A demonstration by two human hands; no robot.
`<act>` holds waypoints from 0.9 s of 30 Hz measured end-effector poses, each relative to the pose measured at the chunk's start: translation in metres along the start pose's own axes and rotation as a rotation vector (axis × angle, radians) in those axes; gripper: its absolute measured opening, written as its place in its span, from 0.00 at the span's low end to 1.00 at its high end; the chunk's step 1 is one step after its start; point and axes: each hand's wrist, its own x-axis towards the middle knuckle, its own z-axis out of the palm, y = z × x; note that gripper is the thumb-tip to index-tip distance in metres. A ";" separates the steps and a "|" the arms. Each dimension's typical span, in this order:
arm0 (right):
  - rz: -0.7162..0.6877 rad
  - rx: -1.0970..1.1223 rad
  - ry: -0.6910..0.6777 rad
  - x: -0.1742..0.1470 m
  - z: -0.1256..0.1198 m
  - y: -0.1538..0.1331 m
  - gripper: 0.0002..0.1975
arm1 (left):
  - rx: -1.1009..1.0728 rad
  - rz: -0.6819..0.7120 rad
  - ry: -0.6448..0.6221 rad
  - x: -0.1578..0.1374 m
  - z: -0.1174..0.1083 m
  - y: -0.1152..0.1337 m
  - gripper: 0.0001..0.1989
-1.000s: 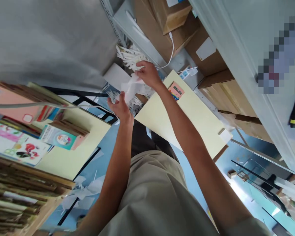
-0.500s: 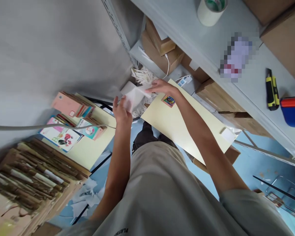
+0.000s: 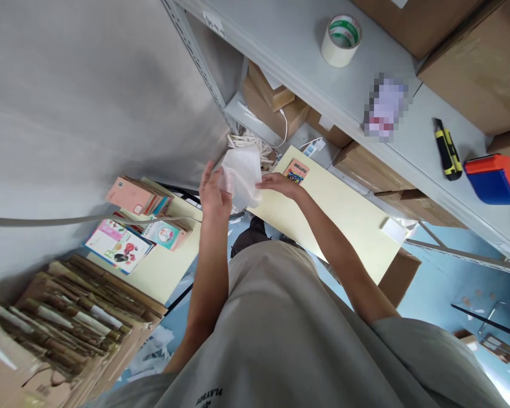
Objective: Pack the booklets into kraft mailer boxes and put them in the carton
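A thin, white, translucent sheet [image 3: 245, 170], perhaps a bag, is stretched between my two hands over the gap beside the table. My left hand [image 3: 215, 191] grips its left edge between thumb and fingers. At the lower right edge, my right hand [image 3: 280, 184] pinches the sheet with the fingers close together. Just right of that hand, a small orange booklet [image 3: 296, 171] with a colourful picture lies on the pale yellow tabletop [image 3: 335, 209]. Behind the sheet is a heap of white paper strips [image 3: 255, 141].
On the left, book stacks [image 3: 130, 195] stand on another pale tabletop, near folded cardboard [image 3: 80, 311]. A grey shelf at upper right carries a tape roll [image 3: 338, 51], a blurred-out item [image 3: 386, 107], a yellow-black cutter [image 3: 447, 150] and a red-blue tape dispenser [image 3: 493, 178]. A cable [image 3: 89, 219] crosses the left side.
The white sheet has been spread flatter and wider between my hands. My right hand has come lower, uncovering more of the orange booklet. The camera view has shifted.
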 end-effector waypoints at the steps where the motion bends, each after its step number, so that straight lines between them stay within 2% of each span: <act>1: 0.002 0.039 0.005 -0.008 0.000 0.002 0.27 | 0.002 0.002 -0.010 0.000 0.001 0.001 0.22; 3: -0.015 0.115 0.074 -0.025 -0.006 0.002 0.27 | 0.015 0.003 -0.037 0.000 0.003 0.003 0.20; 5: -0.063 0.154 0.210 -0.044 -0.021 -0.003 0.28 | 0.026 -0.001 -0.057 -0.003 0.008 0.000 0.19; 9: -0.177 0.156 0.492 -0.080 -0.065 -0.020 0.33 | 0.043 -0.063 -0.113 -0.018 0.027 -0.021 0.17; 11: -0.200 0.153 0.550 -0.100 -0.086 -0.027 0.36 | 0.051 -0.091 -0.145 -0.030 0.040 -0.035 0.17; 14: -0.146 0.084 0.482 -0.140 -0.109 -0.028 0.39 | 0.068 -0.103 -0.168 -0.047 0.057 -0.055 0.16; 17: 0.012 -0.017 0.345 -0.185 -0.123 -0.017 0.41 | 0.115 -0.123 -0.187 -0.061 0.069 -0.070 0.17; 19: 0.080 -0.017 0.287 -0.214 -0.128 -0.006 0.38 | 0.165 -0.140 -0.202 -0.068 0.075 -0.078 0.18; 22: 0.042 0.050 0.350 -0.250 -0.134 0.011 0.33 | 0.248 -0.165 -0.229 -0.078 0.085 -0.090 0.19; 24: -0.005 0.076 0.408 -0.267 -0.137 0.023 0.33 | 0.290 -0.162 -0.239 -0.083 0.093 -0.100 0.17; 27: 0.052 0.031 0.332 -0.290 -0.142 0.044 0.33 | 0.313 -0.113 -0.229 -0.089 0.102 -0.112 0.12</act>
